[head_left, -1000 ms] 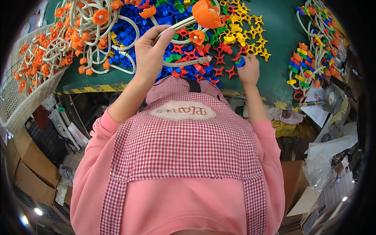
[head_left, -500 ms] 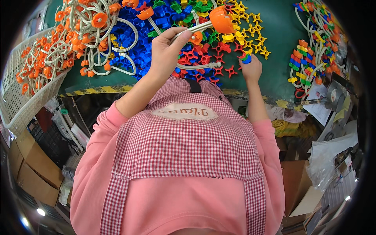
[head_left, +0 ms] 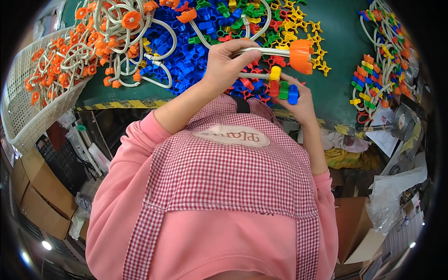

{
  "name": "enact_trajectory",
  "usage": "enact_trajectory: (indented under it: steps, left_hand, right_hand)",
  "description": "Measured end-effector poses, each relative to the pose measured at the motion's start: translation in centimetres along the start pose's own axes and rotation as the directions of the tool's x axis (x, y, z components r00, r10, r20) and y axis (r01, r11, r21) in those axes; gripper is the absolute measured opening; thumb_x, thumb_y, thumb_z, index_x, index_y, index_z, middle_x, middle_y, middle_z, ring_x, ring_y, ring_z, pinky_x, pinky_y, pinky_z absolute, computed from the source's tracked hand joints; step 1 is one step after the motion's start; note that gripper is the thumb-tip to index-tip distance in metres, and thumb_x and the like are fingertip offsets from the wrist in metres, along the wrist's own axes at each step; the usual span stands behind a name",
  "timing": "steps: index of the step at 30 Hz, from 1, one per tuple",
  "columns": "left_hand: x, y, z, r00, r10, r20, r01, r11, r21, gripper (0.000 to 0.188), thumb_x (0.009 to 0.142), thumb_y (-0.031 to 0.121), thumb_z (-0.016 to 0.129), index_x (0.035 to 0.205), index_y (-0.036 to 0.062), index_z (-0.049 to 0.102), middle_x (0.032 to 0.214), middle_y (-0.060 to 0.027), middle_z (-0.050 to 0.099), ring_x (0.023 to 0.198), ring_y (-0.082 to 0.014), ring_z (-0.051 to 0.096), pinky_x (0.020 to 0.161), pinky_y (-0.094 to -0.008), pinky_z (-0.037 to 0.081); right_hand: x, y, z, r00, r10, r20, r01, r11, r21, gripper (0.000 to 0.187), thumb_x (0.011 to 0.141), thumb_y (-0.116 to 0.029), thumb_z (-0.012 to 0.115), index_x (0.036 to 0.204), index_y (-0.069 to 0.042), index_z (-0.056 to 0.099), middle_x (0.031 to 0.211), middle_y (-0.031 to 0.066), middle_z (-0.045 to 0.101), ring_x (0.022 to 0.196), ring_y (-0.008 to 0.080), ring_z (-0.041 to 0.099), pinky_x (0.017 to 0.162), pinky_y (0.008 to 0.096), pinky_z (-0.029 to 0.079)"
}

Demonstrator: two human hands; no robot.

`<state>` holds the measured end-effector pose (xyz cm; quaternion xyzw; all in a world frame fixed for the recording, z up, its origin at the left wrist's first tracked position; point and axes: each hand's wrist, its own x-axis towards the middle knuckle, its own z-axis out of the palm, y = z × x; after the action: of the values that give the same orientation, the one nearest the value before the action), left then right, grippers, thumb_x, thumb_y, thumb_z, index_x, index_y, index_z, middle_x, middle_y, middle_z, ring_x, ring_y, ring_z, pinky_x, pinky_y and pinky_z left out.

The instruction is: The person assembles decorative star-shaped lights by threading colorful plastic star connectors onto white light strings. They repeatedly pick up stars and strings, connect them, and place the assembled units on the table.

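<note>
My left hand (head_left: pixel 228 63) is closed around a pale cord (head_left: pixel 268 50). An orange cup-shaped plastic piece (head_left: pixel 301 56) sits at the cord's right end. A second length of cord (head_left: pixel 254 75) runs out below the same hand, and its tip meets a yellow plastic piece (head_left: pixel 275 73). With curled fingers, my right hand (head_left: pixel 301 105) grips a small row of red, green and blue plastic pieces (head_left: pixel 283 92), just under the yellow one. Whether the yellow piece is round the cord's tip or only against it, I cannot tell.
Loose blue plastic pieces (head_left: pixel 179 60) are heaped on the green table (head_left: pixel 338 60), with yellow pieces (head_left: pixel 317 39) spread beyond. Cords with orange ends overflow a white basket (head_left: pixel 18 126) at left. Cords threaded with coloured pieces (head_left: pixel 366 77) lie at right.
My right hand has come in from the table with the coloured pieces, to the lower cord's end. My left hand has shifted right, and the orange cup piece has swung lower and to the right.
</note>
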<state>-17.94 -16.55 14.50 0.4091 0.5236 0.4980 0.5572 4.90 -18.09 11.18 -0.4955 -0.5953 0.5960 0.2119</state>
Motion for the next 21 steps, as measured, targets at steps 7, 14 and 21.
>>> enact_trajectory:
  steps: [7,14,21]
  left_hand:
    - [-0.1,-0.9,-1.6,0.993,-0.066,-0.099,0.051,0.987,-0.151,0.021,0.084,0.011,0.067,0.099,-0.0027,0.066,0.08,-0.0012,0.064,0.071,-0.0033,0.054,0.061,-0.0171,0.042]
    - [0.5,1.0,-0.4,0.996,0.072,-0.054,-0.079,0.989,-0.121,0.021,0.082,0.011,0.068,0.098,-0.003,0.066,0.076,-0.001,0.064,0.066,-0.0029,0.053,0.058,-0.0159,0.041]
    - [0.5,1.3,-0.6,0.993,0.118,-0.022,-0.119,0.992,-0.041,0.018,0.082,0.01,0.068,0.096,-0.0018,0.067,0.075,-0.0004,0.064,0.066,-0.0028,0.053,0.058,-0.0166,0.042]
  right_hand:
    - [-0.3,-1.9,-2.0,0.995,-0.083,-0.047,0.083,0.996,0.016,0.038,0.063,-0.007,0.075,0.099,-0.001,0.065,0.113,0.0088,0.062,0.101,0.0201,0.059,0.087,0.032,0.046]
    - [0.9,-2.2,-1.5,0.955,-0.276,0.106,0.295,0.884,-0.362,0.032,0.061,-0.004,0.072,0.093,-0.004,0.066,0.099,0.0075,0.065,0.094,0.023,0.06,0.082,0.0319,0.046]
    - [0.1,-2.4,-2.5,0.957,-0.279,-0.082,0.25,0.933,-0.259,0.029,0.062,-0.002,0.071,0.09,-0.004,0.067,0.095,0.006,0.066,0.092,0.0231,0.061,0.082,0.0313,0.047]
